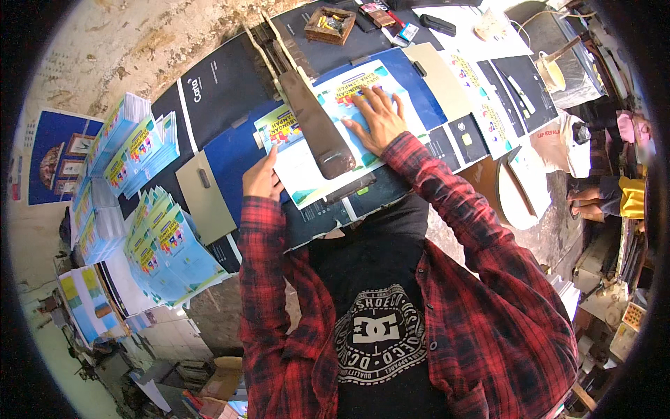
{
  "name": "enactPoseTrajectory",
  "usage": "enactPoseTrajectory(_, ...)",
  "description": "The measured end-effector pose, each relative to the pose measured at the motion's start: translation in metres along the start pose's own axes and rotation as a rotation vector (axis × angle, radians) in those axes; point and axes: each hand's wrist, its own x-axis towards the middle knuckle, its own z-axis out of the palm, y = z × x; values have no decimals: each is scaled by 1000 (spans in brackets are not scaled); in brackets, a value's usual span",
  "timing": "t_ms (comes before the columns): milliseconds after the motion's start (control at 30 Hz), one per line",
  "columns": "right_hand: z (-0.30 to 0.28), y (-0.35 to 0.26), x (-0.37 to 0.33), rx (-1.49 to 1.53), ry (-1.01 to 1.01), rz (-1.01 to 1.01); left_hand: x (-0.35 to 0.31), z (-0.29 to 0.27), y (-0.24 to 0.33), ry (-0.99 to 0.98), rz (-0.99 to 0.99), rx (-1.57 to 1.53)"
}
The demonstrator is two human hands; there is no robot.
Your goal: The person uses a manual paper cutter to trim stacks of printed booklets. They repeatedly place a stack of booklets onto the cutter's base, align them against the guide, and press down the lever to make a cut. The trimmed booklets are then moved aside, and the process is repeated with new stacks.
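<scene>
A printed booklet [296, 171], white and light blue with yellow lettering panels, lies open under the long brown metal arm of a long-reach stapler [317, 122]. My right hand [380, 120] rests flat on the booklet's right half, fingers spread. At its left edge my left hand [262, 176] has its fingers bent around the paper, one finger reaching along the edge; part of that hand's grip is hidden. The booklet's middle is covered by the stapler arm. Under the paper lies a dark blue sheet [227, 174] with beige panels.
Fanned booklets [167, 244] and upright stacks [125, 133] stand at the left. More printed sheets [481, 105] lie right. At the back are a wooden box [330, 26] and a black case [438, 26]. A handled pot [551, 73] and a round stool [502, 188] stand right.
</scene>
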Motion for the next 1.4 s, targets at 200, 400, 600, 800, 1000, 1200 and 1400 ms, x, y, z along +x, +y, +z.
enactPoseTrajectory(200, 8, 11, 6, -7, 4, 16, 2, -5, -3, 65, -66, 43)
enactPoseTrajectory(400, -11, 65, 13, -65, 17, 82, 21, 48, -22, -11, -29, -41)
enactPoseTrajectory(600, 2, 54, 10, -93, 11, 95, 41, 22, -25, -139, -28, -112)
enactPoseTrajectory(800, 7, 24, 19, -103, -37, 152, 40, 11, -19, -14, -141, -9)
enactPoseTrajectory(1000, -5, 60, 20, -67, -76, 197, 28, 59, -19, 23, -25, -37)
enactPoseTrajectory(1200, 3, 38, 24, -171, -71, 259, 55, 43, -38, -9, -138, -21)
enactPoseTrajectory(1400, 7, 44, 19, -167, -49, 254, -12, 50, -27, 223, 941, 1327)
